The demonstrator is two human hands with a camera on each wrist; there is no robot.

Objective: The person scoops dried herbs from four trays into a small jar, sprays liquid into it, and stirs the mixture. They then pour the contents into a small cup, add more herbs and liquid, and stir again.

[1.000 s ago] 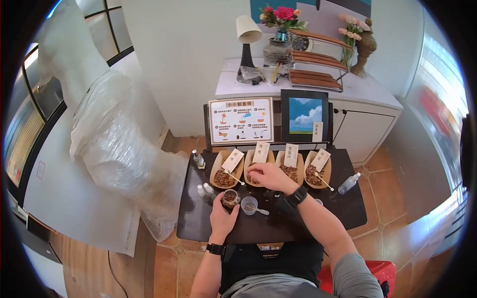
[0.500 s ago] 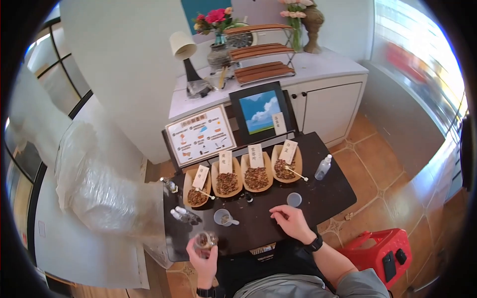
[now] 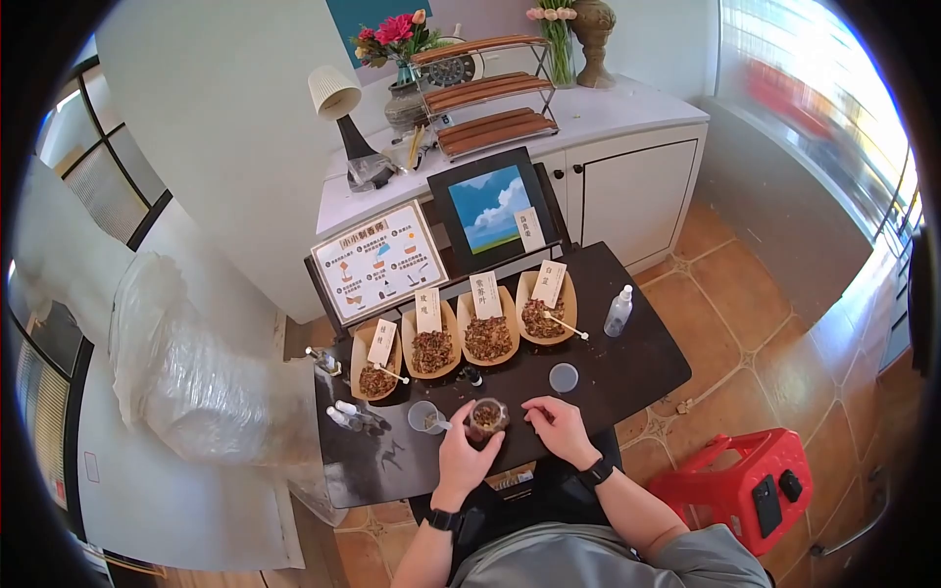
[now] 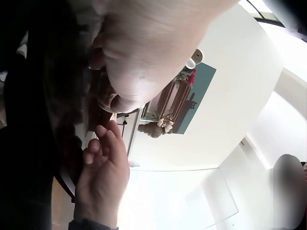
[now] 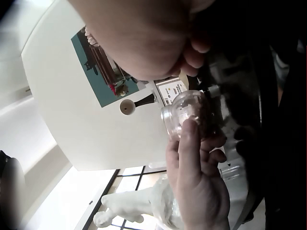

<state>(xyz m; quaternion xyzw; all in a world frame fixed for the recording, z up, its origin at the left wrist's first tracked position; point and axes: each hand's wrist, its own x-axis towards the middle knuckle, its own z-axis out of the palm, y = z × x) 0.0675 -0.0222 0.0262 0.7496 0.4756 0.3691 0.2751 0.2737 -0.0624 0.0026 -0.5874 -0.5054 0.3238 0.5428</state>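
In the head view my left hand (image 3: pixel 467 457) grips a round glass jar (image 3: pixel 487 419) partly filled with brown dried plant bits, over the table's near side. The right wrist view shows the thumb pressed against the clear jar (image 5: pixel 192 103). Just right of the jar, my right hand (image 3: pixel 561 431) holds nothing, its fingers loosely bent. A clear measuring cup (image 3: pixel 423 416) with a handle stands left of the jar. Beyond the hands is a small round clear cup (image 3: pixel 564 377). A small dark bottle (image 3: pixel 471 376) stands behind the jar.
Several boat-shaped trays (image 3: pixel 572 300) of dried plant bits (image 3: pixel 488 339) with label cards line the dark table's (image 3: pixel 637 363) far side. A spray bottle (image 3: pixel 619 312) stands right; small bottles (image 3: pixel 345 416) lie left. A red stool (image 3: pixel 730 490) is at the right.
My right hand has come back from a tray to the table's near side. The left hand has brought the jar rightward, near the right hand. The head view has turned right.
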